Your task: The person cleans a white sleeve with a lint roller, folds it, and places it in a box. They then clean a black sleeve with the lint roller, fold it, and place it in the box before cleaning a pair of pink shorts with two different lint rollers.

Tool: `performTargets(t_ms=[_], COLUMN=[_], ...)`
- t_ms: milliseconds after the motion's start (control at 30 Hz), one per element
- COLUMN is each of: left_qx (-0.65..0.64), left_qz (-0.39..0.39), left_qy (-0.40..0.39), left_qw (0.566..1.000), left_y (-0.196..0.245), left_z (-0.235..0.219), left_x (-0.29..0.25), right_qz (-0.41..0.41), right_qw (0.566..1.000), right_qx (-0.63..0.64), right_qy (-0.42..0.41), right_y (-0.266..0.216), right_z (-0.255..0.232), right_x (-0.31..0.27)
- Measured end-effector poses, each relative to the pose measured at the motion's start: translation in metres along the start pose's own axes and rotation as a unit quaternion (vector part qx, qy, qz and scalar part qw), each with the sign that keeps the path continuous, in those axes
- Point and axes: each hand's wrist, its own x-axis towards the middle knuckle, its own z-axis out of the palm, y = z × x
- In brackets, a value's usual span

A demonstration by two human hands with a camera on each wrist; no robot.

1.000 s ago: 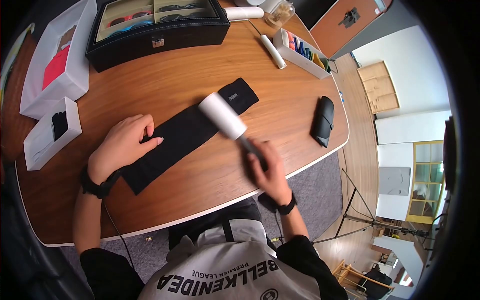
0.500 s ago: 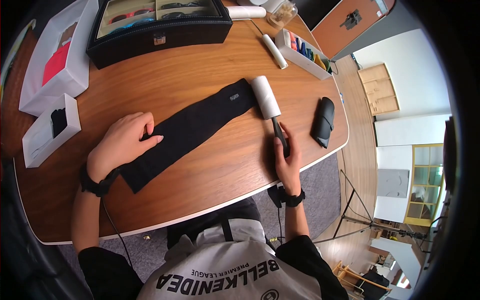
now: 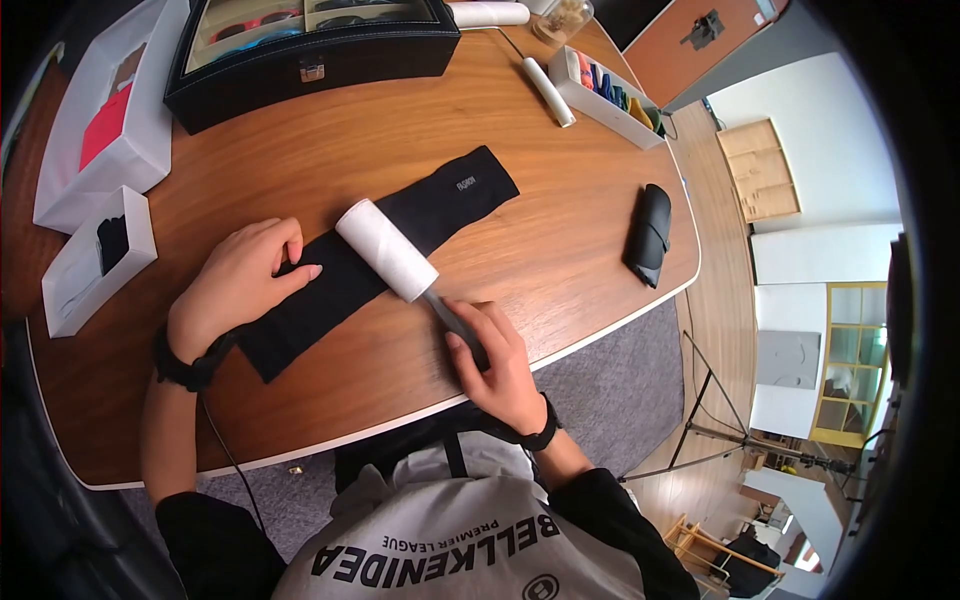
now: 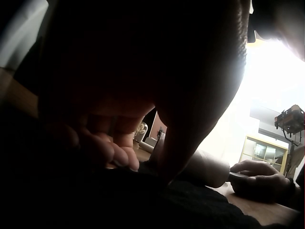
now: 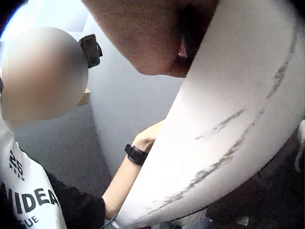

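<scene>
On the table (image 3: 560, 240), slantwise w/ its print at the far R end, lies the black cloth (image 3: 440, 212). Lint roller (image 3: 388, 250) = across the cloth's mid part, handle angled off its near edge. R hand (image 3: 495, 365), nearer the person than the cloth, has fingers + thumb wrapped round that handle. L hand (image 3: 245, 270) rests on the cloth's near L part, fingers loosely bent, tips down on it, thumb stretched out apart from them.

Beyond the cloth: glasses box (image 3: 380, 62), black, clear top, several pairs showing inside. L of the cloth: big white box (image 3: 130, 185) w/ red item, & small white box (image 3: 130, 262) w/ something black in it. Beyond the cloth's far R end: thin white stick (image 3: 548, 92), then narrow box (image 3: 600, 105) of coloured bits. Black case (image 3: 650, 235) = R of the cloth, well apart from it.
</scene>
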Motion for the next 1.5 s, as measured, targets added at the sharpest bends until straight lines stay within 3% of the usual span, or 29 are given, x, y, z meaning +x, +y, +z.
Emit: performTargets(t_ms=[67, 233, 367, 400, 500, 767, 867, 1133, 1300, 1500], left_qx=[-0.017, -0.019, -0.021, -0.022, -0.027, -0.021, -0.016, -0.016, -0.019, -0.017], left_qz=[0.010, 0.013, 0.012, 0.012, 0.018, 0.020, 0.015, 0.023, 0.014, 0.017], left_qy=[0.007, 0.009, 0.010, 0.011, 0.012, 0.016, 0.010, 0.016, 0.012, 0.016], left_qw=[1.000, 1.000, 1.000, 1.000, 0.999, 0.999, 1.000, 0.999, 1.000, 1.000], left_y=[-0.002, -0.004, -0.005, -0.006, -0.008, -0.006, -0.005, -0.006, -0.004, -0.006], left_z=[0.002, 0.002, 0.003, 0.003, 0.005, 0.004, 0.003, 0.004, 0.003, 0.004], left_x=[-0.001, -0.001, -0.001, -0.001, 0.000, -0.001, 0.000, 0.000, -0.001, -0.001], right_qz=[0.036, 0.034, 0.139, 0.191, 0.239, 0.197, 0.127, 0.001, 0.016, 0.097], right_qw=[0.999, 0.997, 0.975, 0.965, 0.950, 0.965, 0.983, 1.000, 1.000, 0.986], right_qx=[0.011, -0.048, -0.012, -0.002, 0.065, 0.066, -0.004, -0.011, -0.005, -0.061], right_qy=[0.010, 0.057, 0.171, 0.178, 0.191, 0.161, 0.131, -0.005, 0.000, 0.123], right_y=[0.003, 0.040, 0.078, 0.077, 0.076, 0.049, 0.031, 0.006, 0.011, 0.049], right_z=[-0.005, -0.033, -0.052, -0.058, -0.061, -0.039, -0.028, -0.012, -0.018, -0.037], right_x=[0.001, 0.013, 0.020, 0.020, 0.016, 0.002, -0.001, -0.006, -0.004, 0.010])
